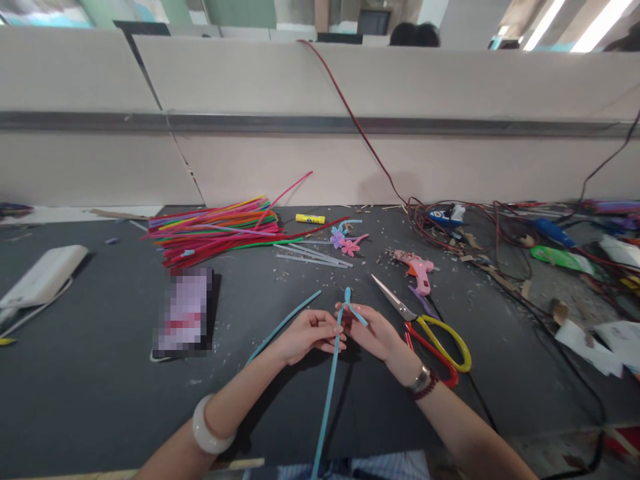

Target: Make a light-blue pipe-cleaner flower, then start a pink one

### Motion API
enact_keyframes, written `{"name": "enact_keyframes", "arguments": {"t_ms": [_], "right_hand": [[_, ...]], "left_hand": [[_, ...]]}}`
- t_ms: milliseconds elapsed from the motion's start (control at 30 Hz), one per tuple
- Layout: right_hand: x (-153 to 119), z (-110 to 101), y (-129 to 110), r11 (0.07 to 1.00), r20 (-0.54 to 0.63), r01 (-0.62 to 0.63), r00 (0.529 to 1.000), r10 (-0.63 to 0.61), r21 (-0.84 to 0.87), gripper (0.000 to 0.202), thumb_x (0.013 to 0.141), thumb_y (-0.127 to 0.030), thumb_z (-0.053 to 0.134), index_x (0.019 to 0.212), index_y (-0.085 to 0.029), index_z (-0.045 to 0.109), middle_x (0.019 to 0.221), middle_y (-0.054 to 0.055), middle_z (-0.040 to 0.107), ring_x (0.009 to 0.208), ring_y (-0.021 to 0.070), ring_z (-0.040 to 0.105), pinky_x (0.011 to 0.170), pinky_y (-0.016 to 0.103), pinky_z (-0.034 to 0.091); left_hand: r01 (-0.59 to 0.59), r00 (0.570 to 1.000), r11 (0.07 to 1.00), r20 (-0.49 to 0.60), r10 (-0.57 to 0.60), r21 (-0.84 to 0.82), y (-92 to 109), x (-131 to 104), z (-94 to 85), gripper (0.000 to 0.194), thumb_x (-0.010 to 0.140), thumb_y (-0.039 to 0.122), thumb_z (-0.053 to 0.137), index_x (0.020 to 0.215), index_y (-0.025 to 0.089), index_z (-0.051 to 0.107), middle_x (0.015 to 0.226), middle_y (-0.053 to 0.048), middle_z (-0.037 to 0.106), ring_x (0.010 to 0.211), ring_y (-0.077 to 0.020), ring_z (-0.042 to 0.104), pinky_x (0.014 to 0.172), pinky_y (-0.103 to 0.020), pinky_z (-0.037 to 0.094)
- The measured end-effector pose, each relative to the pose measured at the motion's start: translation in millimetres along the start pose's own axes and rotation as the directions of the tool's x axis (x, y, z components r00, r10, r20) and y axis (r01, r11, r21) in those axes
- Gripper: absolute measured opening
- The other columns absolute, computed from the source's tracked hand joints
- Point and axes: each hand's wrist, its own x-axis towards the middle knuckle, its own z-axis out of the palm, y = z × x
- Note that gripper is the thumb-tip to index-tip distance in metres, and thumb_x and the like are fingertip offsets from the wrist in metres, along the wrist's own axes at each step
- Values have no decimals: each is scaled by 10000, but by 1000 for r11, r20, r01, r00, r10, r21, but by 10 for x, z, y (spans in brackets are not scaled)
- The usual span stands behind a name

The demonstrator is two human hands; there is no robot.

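I'd steady the thin light-blue chenille stem (330, 383) below its twelve-o'clock loop (348, 294), left hand (311, 335) and right hand (373, 333) pinching it

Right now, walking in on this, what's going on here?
A person is handling a long light-blue fuzzy craft stem with two bare hands. The left hand pinches its straight length, while the right hand holds near its small looped top. Metal scissors with yellow and red handles lie beside the right hand, a pink glue gun beyond. A multicoloured bundle of thin stems lies farther back, left.
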Motion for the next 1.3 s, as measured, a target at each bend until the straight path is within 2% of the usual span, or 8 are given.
{"name": "enact_keyframes", "arguments": {"t_ms": [200,433,667,800,1100,1300], "right_hand": [[-4,-41,20,1000,-23,-19,1000,19,8,180,707,-254,614,835,-135,656,701,36,625,673,138,540,647,284,410],[-7,8,13,1000,-78,6,997,-5,14,161,695,-279,627,793,-155,655,758,33,639,673,133,541,628,275,417],[-2,23,34,999,-207,22,978,-27,-25,202,627,-194,688,822,-151,660,744,26,652,616,109,559,564,220,417],[10,24,57,998,-212,41,976,-48,-36,205,624,-201,692,822,-156,663,738,22,650,582,103,549,509,212,412],[27,61,60,992,-262,98,958,-117,-84,207,587,-195,721,786,-155,678,730,16,642,630,99,539,576,212,416],[23,113,45,984,-261,137,952,-163,-115,129,591,-204,719,700,-159,665,717,14,649,601,91,544,557,205,418]], "left_hand": [[-2,1000,1000,16,2,7,-12,5,-6,218,631,274,682,675,98,560,702,-67,651,616,-148,632,576,-254,494],[-16,1000,1000,20,16,-14,-18,2,-5,200,643,261,674,671,100,559,696,-62,650,611,-140,628,551,-234,496],[3,1000,1000,20,-3,-31,2,-13,79,207,620,258,692,652,99,565,655,-50,653,572,-132,626,548,-235,502],[3,1000,999,11,-3,-33,-5,-11,98,210,616,257,694,648,96,562,655,-57,658,568,-137,630,561,-248,507],[-31,997,999,-65,30,-20,-52,14,72,251,589,289,715,694,87,608,634,-76,669,579,-155,633,616,-286,501],[-76,994,997,-82,78,20,-60,13,71,230,643,314,672,685,94,621,586,-46,643,505,-124,602,549,-248,490]]}}
